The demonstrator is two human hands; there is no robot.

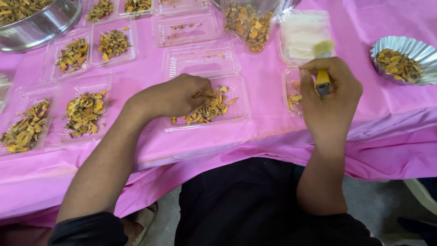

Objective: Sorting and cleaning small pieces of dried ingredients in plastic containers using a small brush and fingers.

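Note:
My left hand [175,95] rests fingers-down in a clear plastic clamshell tray [241,98] and touches the dried yellow-brown slices [207,109] piled in it. My right hand [330,93] is closed around a small brush with a yellow handle [322,78] and pale bristles [323,47], held upright over another clear tray [288,84] with a few slices. A clear bag of the same slices [248,25] stands behind the trays.
Several filled clear trays [84,111] lie on the pink table cover [264,82] at the left. A steel bowl of slices [36,23] sits at the far left corner, a fluted foil cup of slices [400,59] at the right.

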